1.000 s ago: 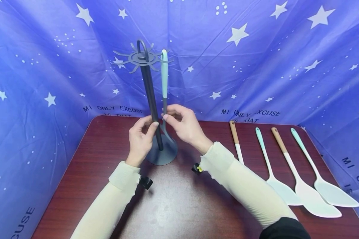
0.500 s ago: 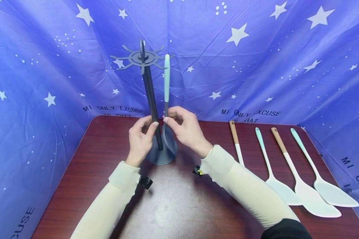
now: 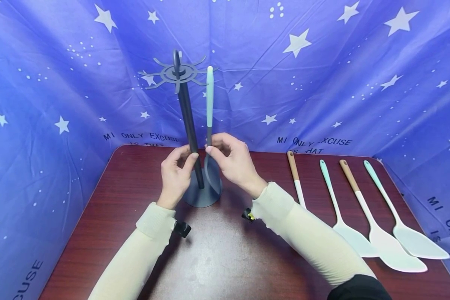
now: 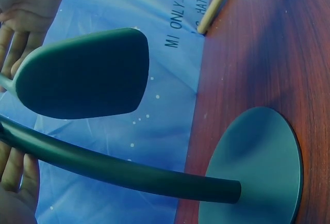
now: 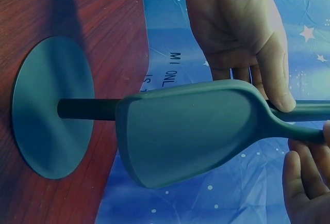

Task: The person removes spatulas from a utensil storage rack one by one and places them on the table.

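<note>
A dark grey utensil stand (image 3: 188, 121) has a round base and a ring of curved hooks on top. My left hand (image 3: 175, 175) pinches its pole low down between thumb and fingers. In my right hand (image 3: 235, 161) is a spatula (image 3: 210, 98) with a mint handle and grey neck, held upright by the neck just right of the pole. The handle's top meets the tip of a right-hand hook (image 3: 199, 83); whether the hook passes through its hole I cannot tell. Both wrist views show the spatula's broad blade (image 5: 191, 131) pointing down above the base (image 4: 252, 167).
Four is not counted here: several white-necked spatulas (image 3: 393, 246) with mint and wooden handles lie on the right of the red-brown table (image 3: 225, 258). Blue star-printed cloth (image 3: 247, 50) stands close behind the table and along both sides.
The stand's hook ring has turned a little. My right hand has shifted slightly right and down with the spatula, then stays nearly still. My left hand keeps its place on the pole.
</note>
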A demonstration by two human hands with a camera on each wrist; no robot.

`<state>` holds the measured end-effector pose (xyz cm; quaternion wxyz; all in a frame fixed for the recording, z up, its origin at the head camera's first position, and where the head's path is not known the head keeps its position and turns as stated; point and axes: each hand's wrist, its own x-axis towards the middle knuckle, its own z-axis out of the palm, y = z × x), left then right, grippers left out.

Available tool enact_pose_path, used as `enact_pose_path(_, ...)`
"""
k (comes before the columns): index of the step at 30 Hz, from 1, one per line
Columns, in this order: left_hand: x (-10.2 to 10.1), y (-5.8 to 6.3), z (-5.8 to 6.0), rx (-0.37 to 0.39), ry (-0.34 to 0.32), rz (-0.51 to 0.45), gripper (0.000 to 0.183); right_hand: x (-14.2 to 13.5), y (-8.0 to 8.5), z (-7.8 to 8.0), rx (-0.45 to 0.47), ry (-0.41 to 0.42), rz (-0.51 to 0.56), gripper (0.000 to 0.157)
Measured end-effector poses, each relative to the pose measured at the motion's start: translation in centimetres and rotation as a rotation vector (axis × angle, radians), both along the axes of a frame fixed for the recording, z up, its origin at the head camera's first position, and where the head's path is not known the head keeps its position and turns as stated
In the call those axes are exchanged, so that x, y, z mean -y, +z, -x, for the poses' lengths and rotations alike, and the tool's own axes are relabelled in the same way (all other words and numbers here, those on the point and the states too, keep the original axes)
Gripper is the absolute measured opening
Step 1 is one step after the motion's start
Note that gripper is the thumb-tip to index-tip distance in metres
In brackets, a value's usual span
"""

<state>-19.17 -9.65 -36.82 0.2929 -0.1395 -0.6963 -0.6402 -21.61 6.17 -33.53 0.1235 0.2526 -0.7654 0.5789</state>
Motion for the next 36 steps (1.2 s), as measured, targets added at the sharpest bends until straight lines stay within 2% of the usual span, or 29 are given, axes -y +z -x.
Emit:
enact_pose_path(8, -0.1, 0.0, 0.0, -0.001, 0.006, 0.001, 0.017, 0.2, 2.6, -1.9, -0.014, -0.007, 0.021, 0.012)
enact_pose_path(12, -0.1, 0.0, 0.0, 0.000, 0.007, 0.001, 0.017, 0.1, 3.0, -2.0, -0.023, -0.015, 0.026, 0.012)
enact_pose_path(36, 0.0, 0.0, 0.0, 0.005, 0.015, 0.003, 0.018, -0.3, 3.1, -2.0, -0.048, -0.036, 0.039, 0.011)
